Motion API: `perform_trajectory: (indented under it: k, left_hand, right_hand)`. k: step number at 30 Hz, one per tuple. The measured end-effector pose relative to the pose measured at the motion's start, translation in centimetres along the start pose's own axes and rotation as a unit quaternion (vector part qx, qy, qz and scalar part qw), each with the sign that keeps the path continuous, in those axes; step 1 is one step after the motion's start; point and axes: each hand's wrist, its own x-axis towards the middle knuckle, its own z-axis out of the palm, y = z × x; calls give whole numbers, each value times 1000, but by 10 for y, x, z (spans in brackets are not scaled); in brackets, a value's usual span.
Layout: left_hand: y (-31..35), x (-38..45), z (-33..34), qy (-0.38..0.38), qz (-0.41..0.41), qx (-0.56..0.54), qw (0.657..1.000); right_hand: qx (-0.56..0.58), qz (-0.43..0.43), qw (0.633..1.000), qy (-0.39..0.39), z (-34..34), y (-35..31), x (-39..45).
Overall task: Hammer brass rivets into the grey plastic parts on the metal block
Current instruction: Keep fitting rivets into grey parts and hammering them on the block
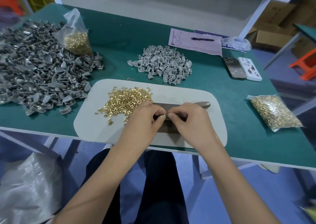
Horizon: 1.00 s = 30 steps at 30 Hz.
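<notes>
On green table, big grey parts heap far left, white mat at near edge, loose rivets on it, metal block under both hands, left hand and right hand fingertips pinching a tiny piece together.

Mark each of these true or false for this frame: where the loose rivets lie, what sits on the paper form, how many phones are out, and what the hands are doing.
1. Loose brass rivets lie on the white mat. True.
2. A hammer lies on the paper form. False: a pen does.
3. Two phones lie side by side. True.
4. Both hands rest idle. False: left hand and right hand pinch something small between them.
</notes>
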Motion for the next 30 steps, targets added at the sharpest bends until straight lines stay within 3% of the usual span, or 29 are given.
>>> perform_trajectory:
  k: [4, 8, 11, 18, 27, 30]
  left_hand:
    - [-4, 0, 1, 11, -14, -11, 1000]
    - [-7, 2, 1, 17, -10, -12, 1000]
    - [-7, 2, -1, 23, -6, 16, 1000]
    - [-2, 0, -5, 22, -40, 82, 996]
    - [3, -2, -7, 21, -30, 119, 992]
    - [5, -1, -8, 21, -28, 122, 992]
  right_hand:
    - [-68, -14, 998, -6, -5, -10, -1]
    - [-239, -74, 967, -54, -8, -27, 6]
    - [-282, -81, 954, -55, -5, -33, 5]
    - [-56, -11, 998, -37, -9, -15, 3]
    - [-47, -36, 998, -4, -3, 1, -6]
    - [32, 18, 996, 80, -8, 14, -11]
